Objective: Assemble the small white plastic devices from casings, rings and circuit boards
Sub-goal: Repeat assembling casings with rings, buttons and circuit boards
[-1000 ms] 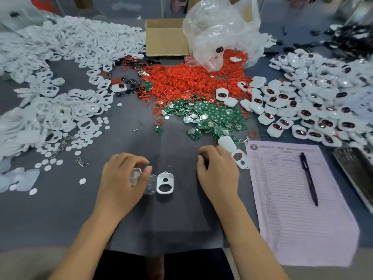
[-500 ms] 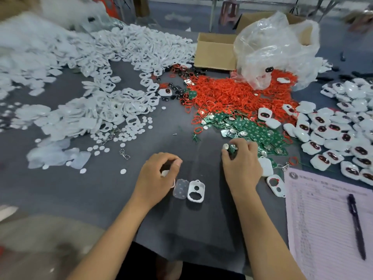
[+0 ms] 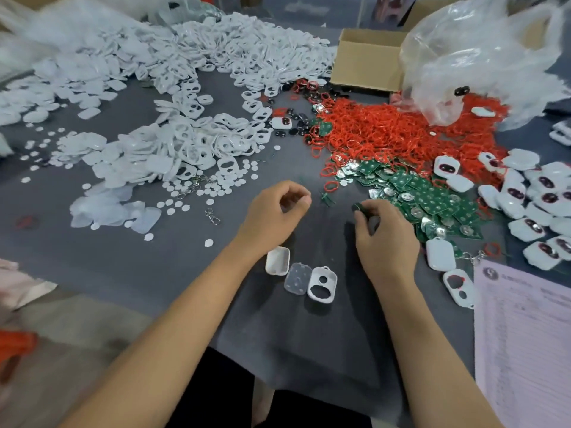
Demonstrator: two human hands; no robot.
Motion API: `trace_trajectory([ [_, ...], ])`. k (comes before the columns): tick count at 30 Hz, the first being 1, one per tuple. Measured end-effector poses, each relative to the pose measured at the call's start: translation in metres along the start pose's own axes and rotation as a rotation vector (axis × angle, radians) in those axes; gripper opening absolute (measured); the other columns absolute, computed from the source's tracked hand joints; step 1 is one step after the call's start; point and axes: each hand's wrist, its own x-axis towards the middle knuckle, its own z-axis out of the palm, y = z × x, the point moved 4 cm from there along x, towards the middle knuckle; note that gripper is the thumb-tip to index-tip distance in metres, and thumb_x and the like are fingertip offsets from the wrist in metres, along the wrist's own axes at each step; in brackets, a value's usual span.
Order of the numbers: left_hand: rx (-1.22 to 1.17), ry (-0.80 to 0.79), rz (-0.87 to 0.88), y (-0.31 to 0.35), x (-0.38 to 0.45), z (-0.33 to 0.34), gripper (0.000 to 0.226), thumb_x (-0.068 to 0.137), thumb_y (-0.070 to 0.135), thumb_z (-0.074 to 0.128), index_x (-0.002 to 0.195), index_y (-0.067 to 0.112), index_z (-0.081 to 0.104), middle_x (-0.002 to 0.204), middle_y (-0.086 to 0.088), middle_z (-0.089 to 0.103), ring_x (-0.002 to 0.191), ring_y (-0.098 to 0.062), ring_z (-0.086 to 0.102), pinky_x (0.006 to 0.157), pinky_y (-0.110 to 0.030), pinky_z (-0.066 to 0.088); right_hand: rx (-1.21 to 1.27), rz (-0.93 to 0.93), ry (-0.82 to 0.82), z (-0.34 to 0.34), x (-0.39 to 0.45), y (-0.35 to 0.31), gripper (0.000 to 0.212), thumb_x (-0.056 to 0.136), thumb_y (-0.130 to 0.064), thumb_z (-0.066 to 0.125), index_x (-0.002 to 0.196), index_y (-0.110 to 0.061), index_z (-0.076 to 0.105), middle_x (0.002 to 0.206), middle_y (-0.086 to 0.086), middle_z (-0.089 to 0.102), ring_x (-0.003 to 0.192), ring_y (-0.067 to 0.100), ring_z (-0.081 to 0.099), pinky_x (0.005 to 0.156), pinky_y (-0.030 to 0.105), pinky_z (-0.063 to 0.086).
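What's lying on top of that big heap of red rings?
On the red rings rest a crumpled clear plastic bag at the back, a few white devices and green circuit boards at the near edge. Whatever the bag covers is hidden.

A dark grey cloth (image 3: 117, 257) covers the work surface; a cardboard box (image 3: 367, 61) and clear plastic bag (image 3: 482, 50) stand at its far side under soft, even light.

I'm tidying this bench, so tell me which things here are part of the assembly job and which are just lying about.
Job: white casings, red rings, green circuit boards, finished devices, the three parts by the hands.
Lying about: cardboard box, plastic bag, paper form.
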Motion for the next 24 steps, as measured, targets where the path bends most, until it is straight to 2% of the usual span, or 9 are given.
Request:
trace_trajectory([
  [2,0.071,-0.070,0.062,0.006,0.025,0.011,0.007,0.098,0.023,0.069,0.104,0.023,0.071,0.090,0.019,0.068,0.081,0.005,0.061,0.075,-0.008,0.044,0.046,0.019,0.036,0.002,0.004,-0.003,0.014,0.098,-0.030,0.066,0.108,-0.023,0.058,0.091,-0.009,0.066,0.085,0.026,0.066,0.068,0.033,0.038],
  [5,0.208,-0.143,0.100,0.007,0.057,0.031,0.013,0.097,0.030,0.070,0.108,0.023,0.070,0.091,0.015,0.069,0.080,-0.001,0.062,0.080,-0.029,0.055,0.073,0.020,0.056,0.010,0.015,-0.011,0.018,0.096,-0.026,0.065,0.103,-0.020,0.051,0.077,-0.008,0.060,0.073,0.032,0.063,0.062,0.034,0.036],
  [8,0.377,-0.121,0.054,0.003,0.079,0.045,0.022,0.095,0.047,0.069,0.107,0.029,0.067,0.092,0.015,0.065,0.085,-0.009,0.061,0.074,-0.031,0.049,0.071,-0.009,0.022,0.020,0.026,-0.017,0.021,0.092,-0.025,0.067,0.099,-0.022,0.047,0.070,-0.005,0.060,0.066,0.033,0.062,0.058,0.035,0.037],
  [11,0.454,-0.114,0.018,-0.002,0.093,0.053,0.019,0.095,0.047,0.069,0.103,0.031,0.064,0.093,0.013,0.063,0.091,-0.015,0.063,0.075,-0.034,0.044,0.073,-0.024,-0.007,0.030,0.036,-0.020,0.023,0.091,-0.027,0.067,0.098,-0.027,0.045,0.070,-0.008,0.059,0.066,0.032,0.061,0.057,0.034,0.036],
  [14,0.415,-0.123,0.016,-0.004,0.098,0.053,0.009,0.095,0.042,0.069,0.095,0.033,0.066,0.092,0.012,0.066,0.092,-0.015,0.066,0.075,-0.033,0.046,0.060,-0.030,-0.001,0.037,0.043,-0.022,0.029,0.092,-0.027,0.070,0.096,-0.032,0.042,0.065,-0.015,0.051,0.065,0.032,0.062,0.057,0.033,0.034],
  [17,0.312,-0.106,0.067,-0.007,0.097,0.048,0.007,0.099,0.037,0.065,0.098,0.031,0.067,0.093,0.010,0.072,0.090,-0.015,0.067,0.079,-0.037,0.050,0.050,-0.040,0.046,0.043,0.053,-0.025,0.029,0.092,-0.025,0.072,0.100,-0.033,0.046,0.064,-0.018,0.050,0.065,0.032,0.065,0.055,0.033,0.039],
  [19,0.250,-0.121,0.089,-0.011,0.096,0.045,0.008,0.102,0.034,0.063,0.102,0.027,0.066,0.095,0.009,0.073,0.092,-0.017,0.068,0.083,-0.038,0.051,0.070,-0.011,0.073,0.048,0.061,-0.028,0.028,0.093,-0.026,0.073,0.109,-0.035,0.051,0.067,-0.020,0.054,0.065,0.026,0.067,0.057,0.032,0.042],
  [21,0.175,-0.131,0.089,-0.014,0.097,0.043,0.006,0.104,0.031,0.060,0.104,0.026,0.063,0.095,0.011,0.069,0.091,-0.015,0.065,0.083,-0.038,0.050,0.118,-0.011,0.095,0.053,0.068,-0.030,0.032,0.095,-0.025,0.070,0.120,-0.036,0.054,0.066,-0.022,0.056,0.058,0.012,0.060,0.056,0.030,0.043],
  [24,0.098,-0.078,0.136,-0.016,0.098,0.038,0.003,0.105,0.025,0.056,0.103,0.026,0.057,0.095,0.015,0.056,0.091,-0.010,0.054,0.079,-0.030,0.045,0.220,-0.041,0.138,0.052,0.073,-0.028,0.027,0.097,-0.024,0.062,0.124,-0.026,0.063,0.069,-0.017,0.057,0.058,0.006,0.053,0.055,0.013,0.036],
])
